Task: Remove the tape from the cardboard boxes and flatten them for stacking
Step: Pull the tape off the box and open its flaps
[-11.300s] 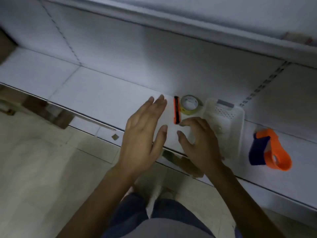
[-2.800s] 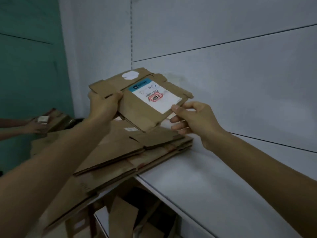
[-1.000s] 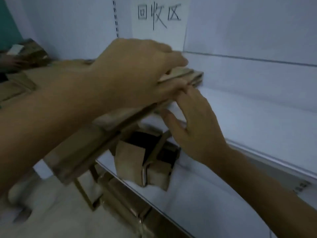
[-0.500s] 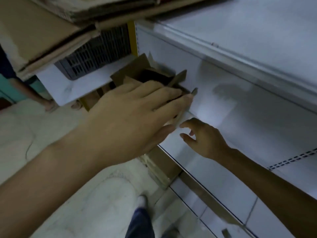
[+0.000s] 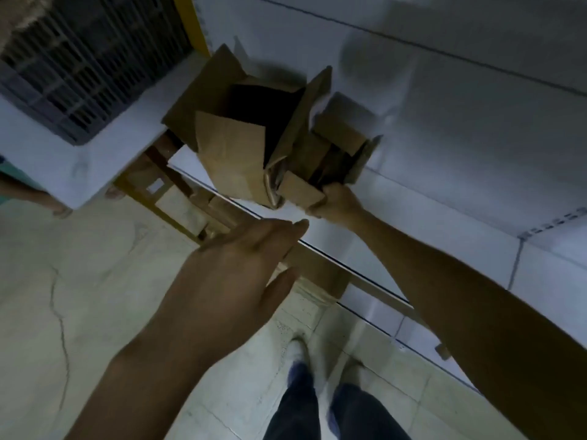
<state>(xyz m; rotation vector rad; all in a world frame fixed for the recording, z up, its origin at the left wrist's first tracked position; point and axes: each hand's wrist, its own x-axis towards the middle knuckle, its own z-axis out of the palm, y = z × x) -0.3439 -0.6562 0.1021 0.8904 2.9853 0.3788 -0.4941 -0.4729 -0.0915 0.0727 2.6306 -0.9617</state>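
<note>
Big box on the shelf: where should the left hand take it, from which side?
On the big box, probably the near flap, from the front: it folds out toward the shelf edge and the open left hand, thin enough to pinch. The right hand grips the small box beside it.

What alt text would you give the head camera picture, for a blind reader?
A person's right hand grips the near edge of a small cardboard box on a white shelf, beside a larger open cardboard box. The left hand, open with straight fingers, hovers in front of the shelf touching nothing. A dark slatted crate sits at upper left.
</note>
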